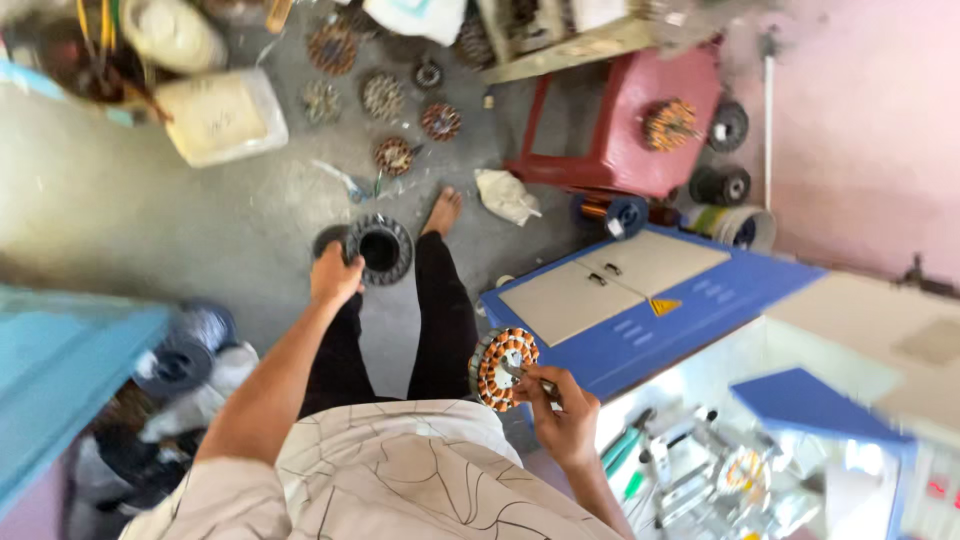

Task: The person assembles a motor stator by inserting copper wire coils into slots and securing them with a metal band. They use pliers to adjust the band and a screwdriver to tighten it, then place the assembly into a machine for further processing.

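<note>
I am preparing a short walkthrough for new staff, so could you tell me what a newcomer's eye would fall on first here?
Most striking is the copper-wound stator held by its shaft in the right hand, beside the blue cabinet. The left hand grips a dark bare stator ring near the floor. More wound stators lie scattered on the grey floor, and one sits on the red stool.

Bright daylight, glare washing out the lower right, motion blur along the edges.

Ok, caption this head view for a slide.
Right hand holds a copper-wound round stator; left hand touches a black ring-shaped stator core.
</note>
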